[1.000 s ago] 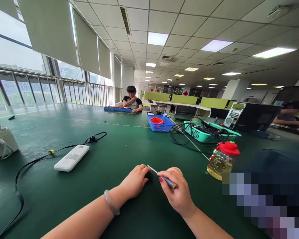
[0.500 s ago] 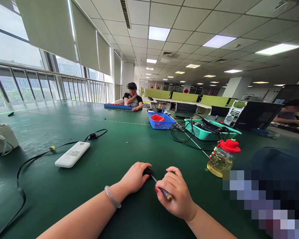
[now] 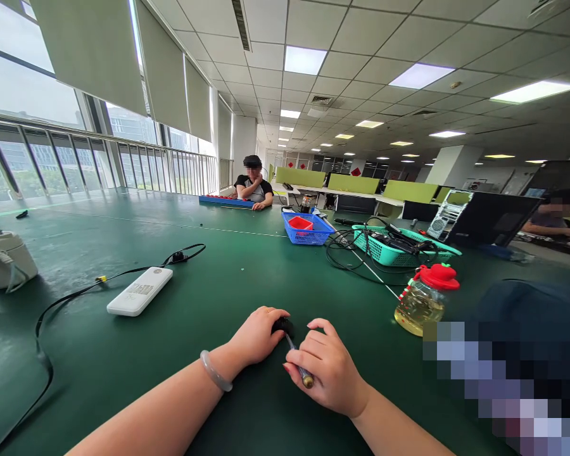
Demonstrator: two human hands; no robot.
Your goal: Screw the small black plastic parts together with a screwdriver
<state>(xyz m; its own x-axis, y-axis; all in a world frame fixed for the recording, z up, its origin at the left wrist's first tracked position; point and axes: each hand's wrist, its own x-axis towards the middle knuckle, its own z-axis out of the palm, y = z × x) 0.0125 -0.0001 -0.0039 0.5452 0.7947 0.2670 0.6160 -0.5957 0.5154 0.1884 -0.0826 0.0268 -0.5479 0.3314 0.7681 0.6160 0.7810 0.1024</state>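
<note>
My left hand (image 3: 255, 337), a pale bangle on its wrist, is closed around a small black object (image 3: 283, 325) at the table surface. Fingers cover part of that object, and its kind cannot be made out. In my right hand (image 3: 331, 370) is a screwdriver (image 3: 306, 379) with a thin metal shaft and a brass-coloured handle end, gripped between thumb and fingers. Its shaft slants up and left, the tip meeting or just beside the black object; exact contact is hidden.
On the green table (image 3: 228, 278) lie a white power bank (image 3: 140, 291) and a black strap (image 3: 52, 310). A red-lidded bottle (image 3: 420, 304), a teal basket of cables (image 3: 384, 253) and a blue basket (image 3: 308, 235) stand right. A person (image 3: 254, 183) sits across.
My right hand has shifted slightly left, and the screwdriver's handle end has swung left with it. My left hand stays on the black object, almost unmoved.
</note>
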